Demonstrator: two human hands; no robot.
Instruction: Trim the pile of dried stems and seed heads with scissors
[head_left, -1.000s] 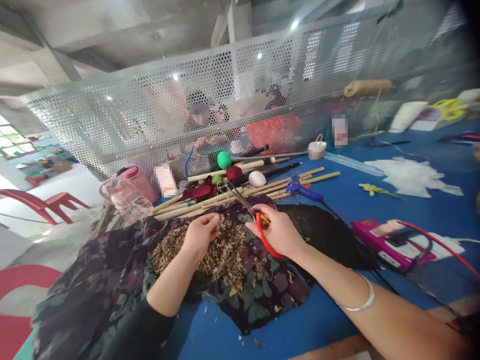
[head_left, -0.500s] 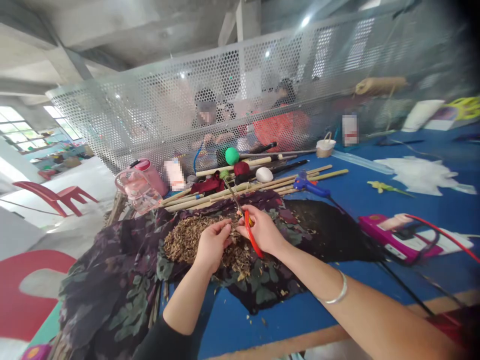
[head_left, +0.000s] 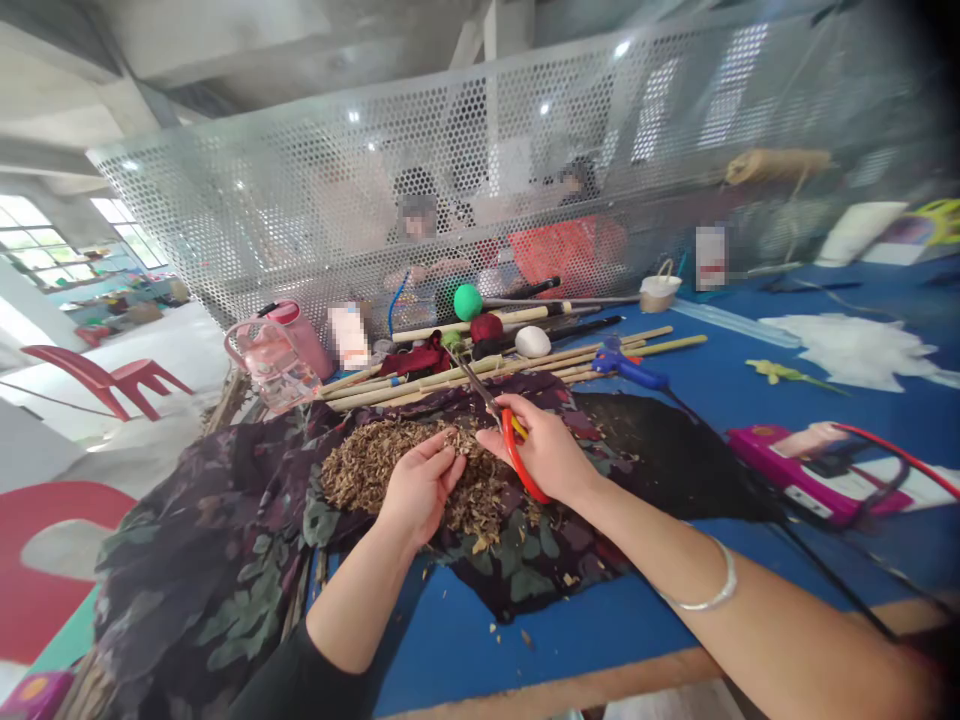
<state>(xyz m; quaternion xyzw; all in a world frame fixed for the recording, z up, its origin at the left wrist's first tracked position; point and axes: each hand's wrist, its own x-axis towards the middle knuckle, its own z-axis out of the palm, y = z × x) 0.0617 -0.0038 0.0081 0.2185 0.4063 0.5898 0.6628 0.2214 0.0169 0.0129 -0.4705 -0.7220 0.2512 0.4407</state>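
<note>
My right hand (head_left: 551, 450) is closed around the orange-red handles of a pair of scissors (head_left: 517, 455), whose blades point up and away to the left. My left hand (head_left: 420, 482) is pinched over a heap of brown dried plant bits (head_left: 360, 460), with some flakes showing at its fingertips. The heap lies on a dark cloth with a leafy pattern (head_left: 517, 570) spread over the blue table. A small gap separates the scissors from the left fingertips.
Beyond the heap lie bamboo sticks (head_left: 420, 385), a green ball (head_left: 468, 301), a white ball (head_left: 532, 342) and a blue glue gun (head_left: 628, 368). A pink bottle (head_left: 304, 335) stands left, a magenta power strip (head_left: 806, 480) right. Perforated metal panel (head_left: 300, 220) behind, people beyond it.
The scissors came in close to my left fingertips half a second ago and have since drawn back a little to the right. My left hand has turned palm more upward. The view has shifted slightly.
</note>
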